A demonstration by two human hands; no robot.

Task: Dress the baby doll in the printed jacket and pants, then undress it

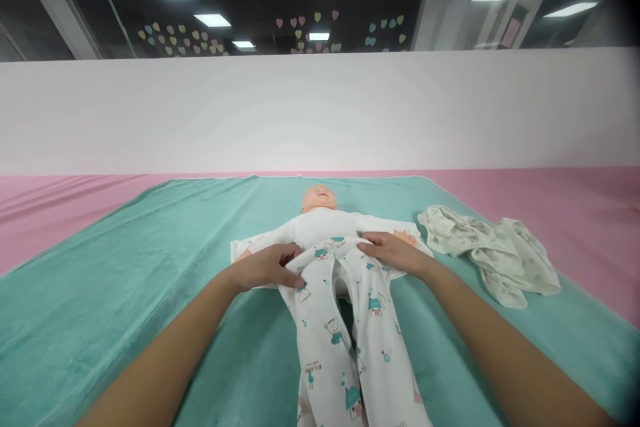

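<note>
A baby doll lies on its back on a teal blanket, in a white top with its arms spread. White trousers printed with small animals cover its legs and run toward me. My left hand grips the trousers' waistband at the doll's right hip, fingers closed on the cloth. My right hand holds the waistband at the other hip, fingers curled over the fabric.
A crumpled white patterned garment lies on the blanket to the right of the doll. The blanket rests on a pink sheet. A white partition wall runs across behind the doll's head.
</note>
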